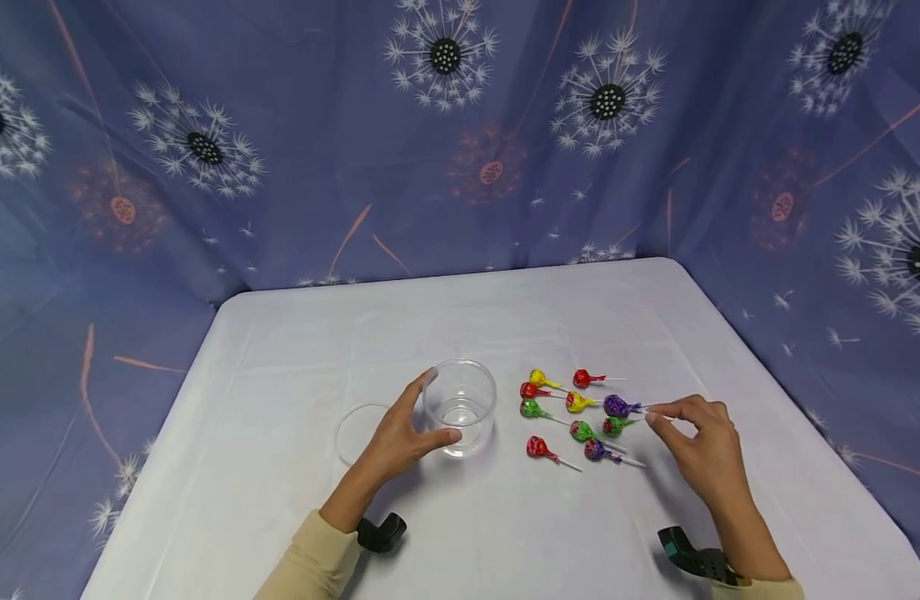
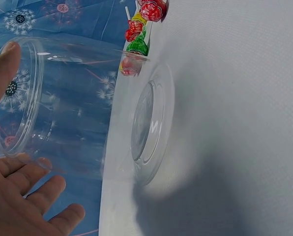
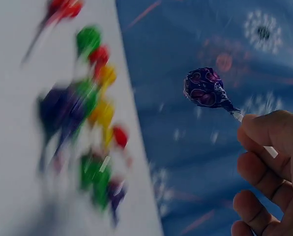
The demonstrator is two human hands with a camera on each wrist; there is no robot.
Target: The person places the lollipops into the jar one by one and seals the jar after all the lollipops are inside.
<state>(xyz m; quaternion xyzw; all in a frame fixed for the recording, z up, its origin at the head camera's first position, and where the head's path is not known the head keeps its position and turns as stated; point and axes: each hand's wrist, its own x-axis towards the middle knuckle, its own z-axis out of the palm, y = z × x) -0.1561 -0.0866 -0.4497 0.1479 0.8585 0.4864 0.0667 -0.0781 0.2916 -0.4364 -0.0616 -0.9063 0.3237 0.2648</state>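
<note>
A clear plastic jar [image 1: 460, 408] stands uncapped on the white table, left of the lollipops. My left hand [image 1: 400, 442] holds it at the side, thumb and fingers spread around its rim [image 2: 33, 98]. Over the right side of the lollipop group, my right hand [image 1: 696, 446] pinches the white stick of a purple lollipop [image 3: 204, 88] between thumb and index finger. The candy head points left in the head view and shows raised above the table in the right wrist view. Through the jar's wall nothing is seen inside.
Several red, yellow, green and purple lollipops lie loosely grouped, among them a red lollipop [image 1: 538, 447] at the near side and another purple lollipop [image 1: 597, 451]. A clear round lid [image 1: 338, 435] lies left of the jar, partly behind my left hand. Patterned blue cloth [image 1: 317, 167] hangs beyond the table.
</note>
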